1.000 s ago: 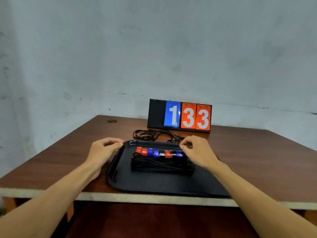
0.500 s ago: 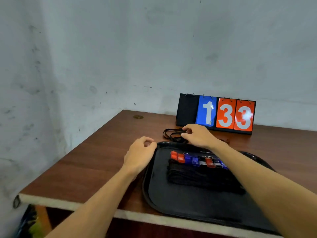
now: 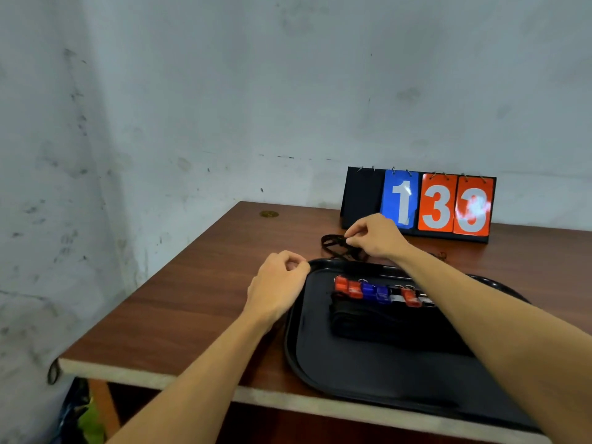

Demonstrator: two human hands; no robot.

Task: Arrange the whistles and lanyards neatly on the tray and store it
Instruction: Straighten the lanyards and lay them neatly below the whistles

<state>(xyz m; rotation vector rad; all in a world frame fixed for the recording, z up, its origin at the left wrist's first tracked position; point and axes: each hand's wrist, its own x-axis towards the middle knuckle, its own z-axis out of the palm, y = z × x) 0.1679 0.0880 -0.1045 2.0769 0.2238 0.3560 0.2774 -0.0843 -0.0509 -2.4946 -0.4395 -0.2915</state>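
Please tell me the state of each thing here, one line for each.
tray: flat on the table
whistles: one row on the tray
folded lanyards: bundled on the tray
loose lanyard: tangled on the table behind the tray
right hand: pinches the loose lanyard
left hand: curled at the tray's rim, hold unclear
scoreboard: upright, shows 1, 3, 3

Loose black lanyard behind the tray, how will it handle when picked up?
Probably floppy: the lanyard lies in slack tangled loops on the table. Likely light: the right hand pinches it with fingers alone. Trailing loops may snag the tray rim.
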